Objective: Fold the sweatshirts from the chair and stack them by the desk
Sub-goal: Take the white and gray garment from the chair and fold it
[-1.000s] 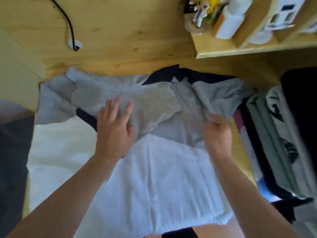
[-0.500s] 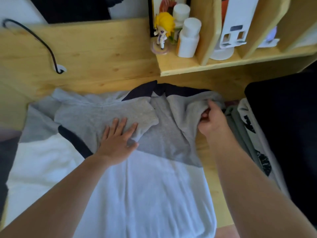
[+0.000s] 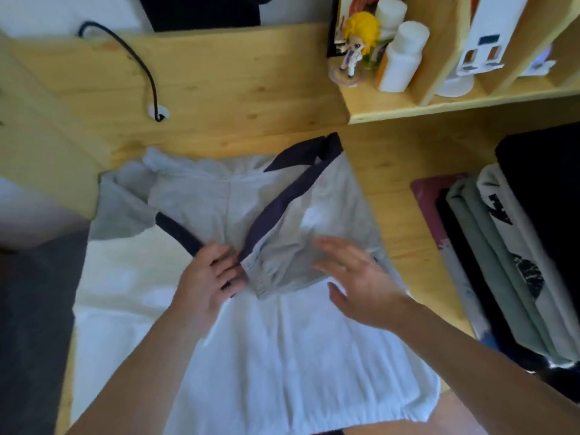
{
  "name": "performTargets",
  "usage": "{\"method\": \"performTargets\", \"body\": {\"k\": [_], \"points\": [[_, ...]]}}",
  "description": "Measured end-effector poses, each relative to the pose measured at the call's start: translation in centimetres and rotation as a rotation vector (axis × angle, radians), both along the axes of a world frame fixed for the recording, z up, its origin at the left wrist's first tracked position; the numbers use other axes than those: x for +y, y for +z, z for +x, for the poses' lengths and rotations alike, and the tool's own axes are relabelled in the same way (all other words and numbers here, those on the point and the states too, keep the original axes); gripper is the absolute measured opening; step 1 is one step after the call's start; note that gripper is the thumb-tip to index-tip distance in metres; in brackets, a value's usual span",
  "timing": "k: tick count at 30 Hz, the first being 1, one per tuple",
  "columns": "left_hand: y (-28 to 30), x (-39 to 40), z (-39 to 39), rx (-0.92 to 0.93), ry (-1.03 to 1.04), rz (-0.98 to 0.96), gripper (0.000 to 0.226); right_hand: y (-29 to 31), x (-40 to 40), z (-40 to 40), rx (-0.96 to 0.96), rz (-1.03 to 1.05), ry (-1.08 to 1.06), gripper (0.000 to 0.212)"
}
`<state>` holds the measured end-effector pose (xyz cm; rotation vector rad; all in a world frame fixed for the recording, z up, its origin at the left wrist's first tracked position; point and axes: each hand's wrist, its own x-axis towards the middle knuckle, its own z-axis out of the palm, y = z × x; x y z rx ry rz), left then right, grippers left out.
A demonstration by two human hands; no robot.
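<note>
A grey, white and dark navy sweatshirt (image 3: pixel 282 356) lies flat on the wooden desk (image 3: pixel 238 95), its white lower half toward me. Both grey sleeves are folded in across the chest, and the right sleeve (image 3: pixel 317 221) shows a navy stripe. My left hand (image 3: pixel 210 277) rests on the chest with fingers spread, touching the cuff of the right sleeve. My right hand (image 3: pixel 354 277) is flat with straight fingers on that sleeve. A stack of folded garments (image 3: pixel 502 262) sits on the desk at the right.
A shelf (image 3: pixel 455 102) at the back right carries a yellow-haired figurine (image 3: pixel 356 42), white bottles (image 3: pixel 400 54) and a white device. A black cable (image 3: pixel 138 61) runs into a desk grommet. Dark fabric (image 3: pixel 546 189) lies at the far right.
My right hand carried the right sleeve in over the chest, let go of it and now lies flat on it. My left hand shifted slightly toward the middle.
</note>
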<state>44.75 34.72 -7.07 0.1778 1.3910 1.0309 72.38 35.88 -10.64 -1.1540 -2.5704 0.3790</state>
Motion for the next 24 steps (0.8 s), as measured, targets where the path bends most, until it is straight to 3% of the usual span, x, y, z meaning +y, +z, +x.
{"method": "performTargets", "body": {"k": [2,6,8,11,14,15,16,21,24], "points": [[-0.7,0.2,0.3,0.135,-0.120,0.022,0.017,-0.1,0.3,0.8,0.097,-0.020,-0.191,0.046],[-2.0,0.3,2.7,0.591,-0.464,0.124,0.031,-1.8,1.4,3.0,-0.202,-0.083,-0.323,0.072],[-2.1,0.4,4.0,0.721,-0.478,0.090,0.022,-2.4,1.9,3.9,-0.244,-0.074,-0.406,0.063],[-0.3,1.0,5.2,0.637,-0.395,0.004,0.018,-2.0,2.3,5.0,-0.116,0.066,-0.527,0.036],[0.8,1.3,5.1,0.177,-0.195,-0.082,0.017,-1.0,1.8,6.7,-0.063,0.179,-0.648,0.027],[1.1,0.8,5.0,0.129,-0.189,-0.098,0.017,-1.1,1.6,7.2,-0.067,0.194,-0.660,0.026],[1.0,0.2,4.7,0.192,-0.224,-0.095,0.015,-1.3,1.5,7.6,-0.082,0.191,-0.647,0.025],[-0.4,-1.8,3.2,1.064,-0.783,0.038,0.017,-1.4,1.4,7.4,-0.142,0.108,-0.600,0.025],[-0.3,-2.3,3.9,1.542,-0.741,0.218,0.043,0.8,2.9,4.3,-0.024,0.126,-0.621,0.033]]}}
